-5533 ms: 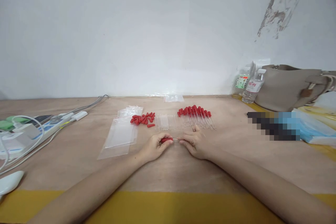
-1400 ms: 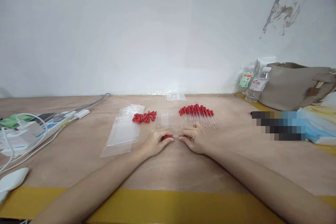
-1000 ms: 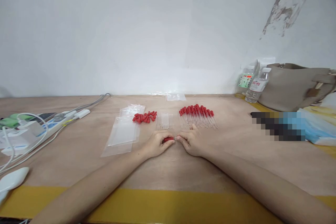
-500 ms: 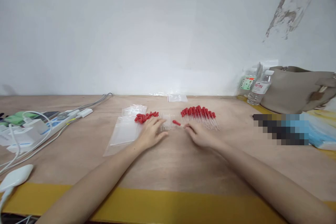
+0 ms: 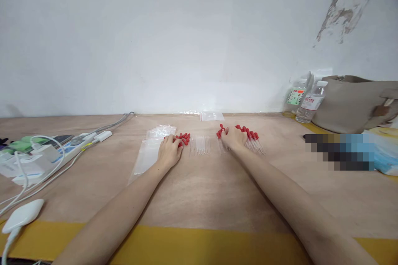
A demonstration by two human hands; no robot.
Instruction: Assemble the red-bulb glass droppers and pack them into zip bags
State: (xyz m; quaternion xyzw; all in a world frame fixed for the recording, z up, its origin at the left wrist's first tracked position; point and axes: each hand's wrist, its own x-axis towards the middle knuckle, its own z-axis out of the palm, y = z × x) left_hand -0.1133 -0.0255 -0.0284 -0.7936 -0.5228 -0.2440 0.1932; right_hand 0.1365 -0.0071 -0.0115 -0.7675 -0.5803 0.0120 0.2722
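My left hand (image 5: 169, 150) rests over a small heap of loose red rubber bulbs (image 5: 184, 137), its fingers curled down onto them. My right hand (image 5: 234, 138) lies on the row of finished droppers with red bulbs (image 5: 252, 139), fingers bent over their red ends; what they grip is hidden. Between the hands lies a bunch of bare clear glass tubes (image 5: 200, 144).
Clear zip bags (image 5: 149, 154) lie left of the bulbs, another small bag (image 5: 212, 116) by the wall. A power strip with chargers and cables (image 5: 37, 153) fills the left side. Two water bottles (image 5: 306, 98) and a beige handbag (image 5: 354, 101) stand at the right.
Both hands were pinched together on one dropper near me. They parted and reached forward: the right carried the dropper to the finished row, the left went to the loose bulbs.
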